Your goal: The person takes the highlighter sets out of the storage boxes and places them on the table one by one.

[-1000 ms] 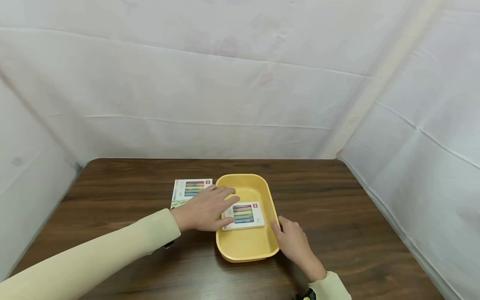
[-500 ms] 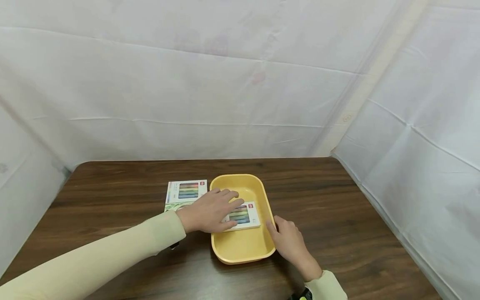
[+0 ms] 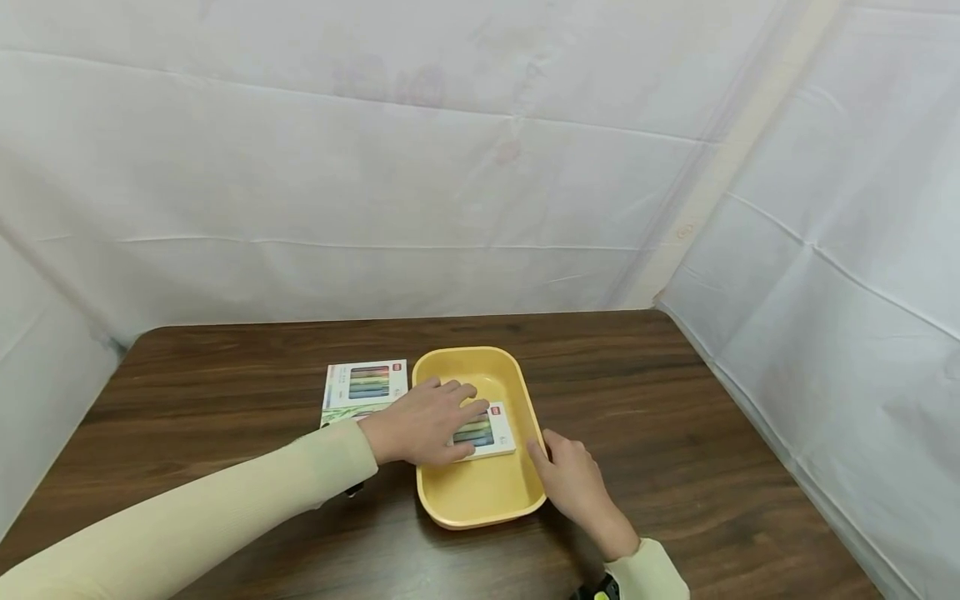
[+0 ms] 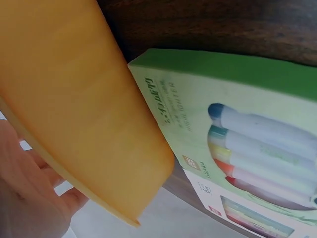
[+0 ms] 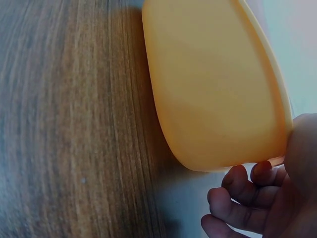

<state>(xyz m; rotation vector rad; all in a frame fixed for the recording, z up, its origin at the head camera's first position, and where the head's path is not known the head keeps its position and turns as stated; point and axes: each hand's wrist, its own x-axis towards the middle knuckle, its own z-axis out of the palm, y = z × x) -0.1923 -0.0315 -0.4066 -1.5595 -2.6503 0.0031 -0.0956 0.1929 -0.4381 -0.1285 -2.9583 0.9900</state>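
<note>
A yellow plastic tray (image 3: 480,493) stands on the dark wooden table. Inside it lies a white box of coloured pens (image 3: 504,435), its left part hidden under my left hand (image 3: 427,421). That hand reaches over the tray's left rim with spread, slightly bent fingers above the box; contact is hard to tell. My right hand (image 3: 577,483) grips the tray's right rim, thumb inside and fingers outside. In the right wrist view, the fingertips (image 5: 235,178) meet the tray's outer wall. The left wrist view shows the left hand (image 4: 29,183) past the tray rim.
Left of the tray lies another white pen box (image 3: 341,383). A green highlighter box (image 4: 178,99) sits close against the tray wall, mostly hidden by the left arm in the head view. White sheeting (image 3: 375,183) hangs behind the table and at both sides.
My left hand has shifted right, farther over the pen box in the tray. The right hand keeps its hold on the rim. The whole head view has shifted slightly.
</note>
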